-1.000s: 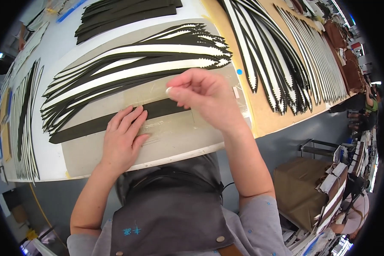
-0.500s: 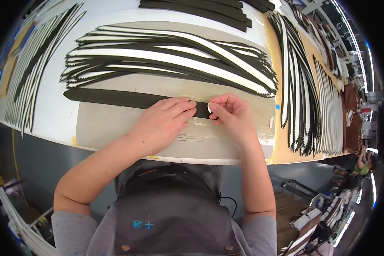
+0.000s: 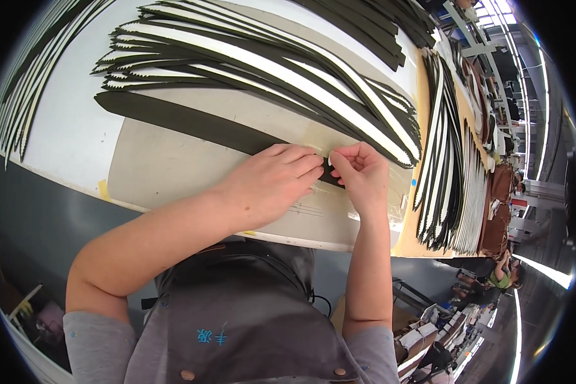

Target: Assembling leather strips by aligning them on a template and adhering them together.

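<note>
A long dark strip point(image 3: 179, 121) lies aslant on the grey-beige mat, its pointed far end to the left. My left hand point(image 3: 275, 173) rests flat across it near its right end, fingers stretched out and close together. Just beyond those fingertips, my right hand point(image 3: 361, 173) is closed in a pinch over the strip's right end. A small white piece point(image 3: 329, 161) shows at its thumb and fingertip; whether it is attached to the strip is hidden. Behind the strip lies a pile of dark and white strips point(image 3: 256, 61) with zigzag-cut ends.
More dark and white strips point(image 3: 438, 153) lie on the brown board at the right, others point(image 3: 51, 70) at the far left. Plain dark strips point(image 3: 358, 25) are stacked at the back. The mat point(image 3: 166, 173) reaches near the table's front edge. A person point(image 3: 502, 275) is far right.
The view has turned, so table and strips appear slanted. Both hands appear slightly further right, still at the strip's right end. The white piece shows less now.
</note>
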The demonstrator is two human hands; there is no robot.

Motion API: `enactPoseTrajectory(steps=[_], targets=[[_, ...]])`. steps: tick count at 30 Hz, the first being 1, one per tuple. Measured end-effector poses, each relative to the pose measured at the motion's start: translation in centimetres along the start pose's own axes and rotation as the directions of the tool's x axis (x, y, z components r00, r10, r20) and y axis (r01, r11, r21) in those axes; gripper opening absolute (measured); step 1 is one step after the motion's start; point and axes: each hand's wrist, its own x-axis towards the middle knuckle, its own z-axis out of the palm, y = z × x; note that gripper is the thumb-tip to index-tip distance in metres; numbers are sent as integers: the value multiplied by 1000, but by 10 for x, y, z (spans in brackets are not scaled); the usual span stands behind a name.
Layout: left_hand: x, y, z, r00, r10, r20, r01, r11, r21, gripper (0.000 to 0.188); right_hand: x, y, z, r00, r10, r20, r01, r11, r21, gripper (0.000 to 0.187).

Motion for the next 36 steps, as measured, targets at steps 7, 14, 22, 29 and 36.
enactPoseTrajectory(steps=[7, 14, 22, 29, 36], targets=[[1, 1, 1, 1000, 1, -1, -1, 1000, 11, 41, 4, 11, 0, 999, -34, -6, 33, 989, -147, 11], [0, 1, 2, 1000, 7, -5, -7, 1000, 24, 41, -8, -6, -7, 999, 36, -27, -34, 998, 58, 8], [1, 2, 1, 1000, 1, -19, -1, 1000, 2, 40, -37, 10, -6, 997, -8, -81, 25, 978, 209, 9], [0, 1, 0, 1000, 3, -25, -3, 1000, 3, 40, -41, 17, 3, 992, -81, -96, 88, 994, 67, 7], [0, 2, -1, 1000, -3, -9, 3, 1000, 6, 40, -43, 13, 8, 983, -144, -111, 136, 988, -74, 7]])
